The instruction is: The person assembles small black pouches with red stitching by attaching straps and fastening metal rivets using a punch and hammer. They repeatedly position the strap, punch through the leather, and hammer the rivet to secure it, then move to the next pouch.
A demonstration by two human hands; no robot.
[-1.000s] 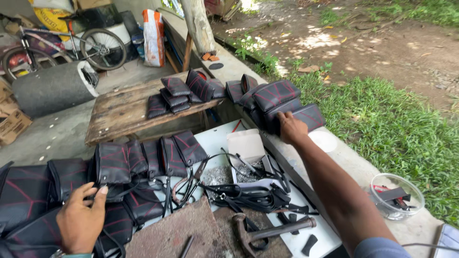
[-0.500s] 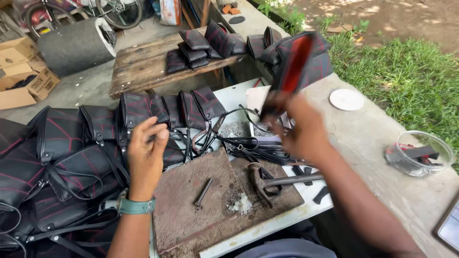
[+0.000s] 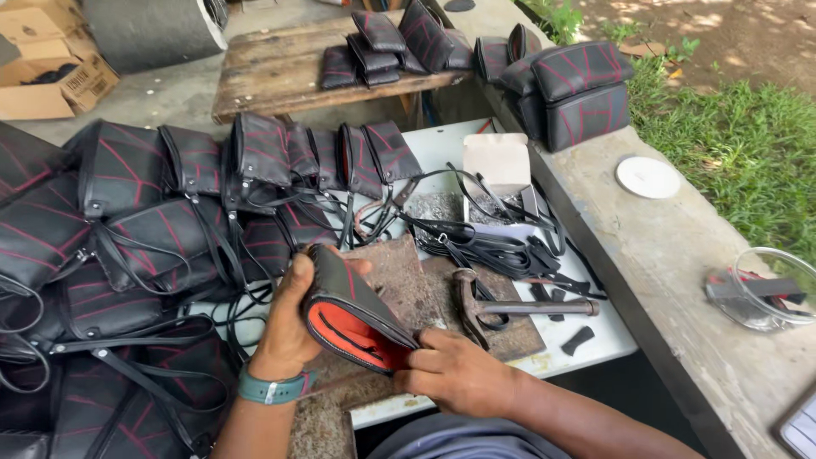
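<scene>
Pouch: black stitched leather pouch with red lines and an orange-red lining (image 3: 353, 319), tilted on its edge over the front edge of the bench, mouth turned toward me.
Left hand: my left hand (image 3: 289, 327) wraps the pouch's back and far end, fingers clenched around it; a teal wristband (image 3: 270, 388) sits on the wrist.
Right hand: my right hand (image 3: 455, 374) pinches the pouch's near lower corner, thumb and fingers closed on the leather.
Under the pouch: a worn brown wooden slab (image 3: 399, 280) lying on the white bench top (image 3: 595, 336).
Beside it: a rusty metal hammer (image 3: 510, 304) lies just right of my hands, head toward me on the slab, handle pointing to the bench's right edge.
Middle of bench: a tangle of black straps (image 3: 476, 242) and an open white cardboard box (image 3: 497, 161).
Left side: heaped black bags with red stitching (image 3: 144, 229), straps trailing.
Far end: more matching pouches stacked on a weathered wooden table (image 3: 272, 72).
Right ledge: a clear round plastic container (image 3: 769, 289) on the concrete ledge (image 3: 671, 263), near its outer edge.
</scene>
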